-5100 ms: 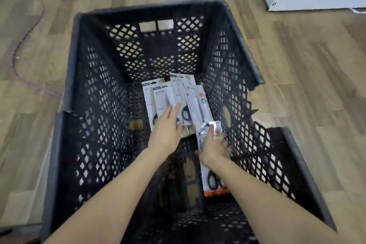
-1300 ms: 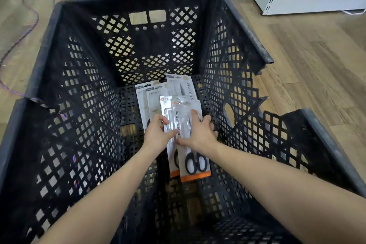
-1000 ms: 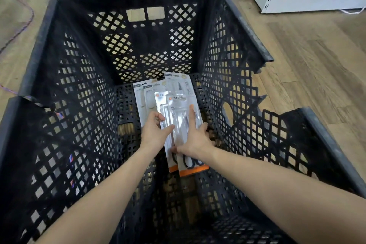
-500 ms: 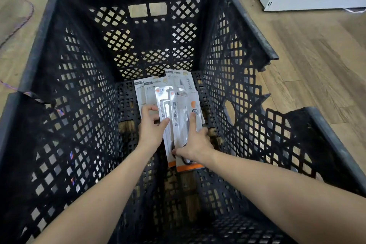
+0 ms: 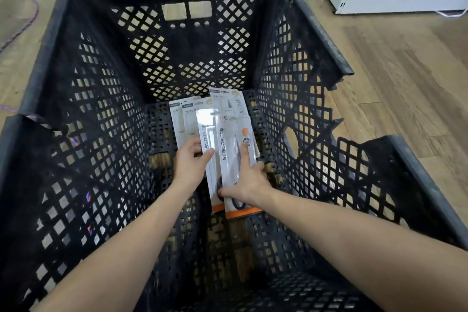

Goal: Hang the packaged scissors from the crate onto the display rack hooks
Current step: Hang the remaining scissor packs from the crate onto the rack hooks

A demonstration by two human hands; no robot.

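While both arms reach down into the black lattice crate point(image 5: 83, 114), the right hand point(image 5: 247, 180) grips the front scissors pack point(image 5: 234, 154), thumb at its lower left edge near the orange base, forefinger stretched up the clear blister and the other fingers curled round the right edge. Beside it the left hand point(image 5: 188, 163) pinches a second scissors pack point(image 5: 208, 139), thumb across the printed strip and fingers curled behind. Both packs overlap side by side, tilted up off the crate floor, and further white packs point(image 5: 183, 119) lie under them toward the far wall.

No display rack hooks are in view; only a white shelf base point(image 5: 395, 2) shows at the far right on the wooden floor point(image 5: 395, 78), so hanging is probably some way off. The risks I judge likeliest: the glossy blister fronts may slide against each other, so the overlapped pair could fan apart or one could drop back. A pack corner may also snag the lattice or the broken right wall point(image 5: 324, 119) on the way out, bending the card.
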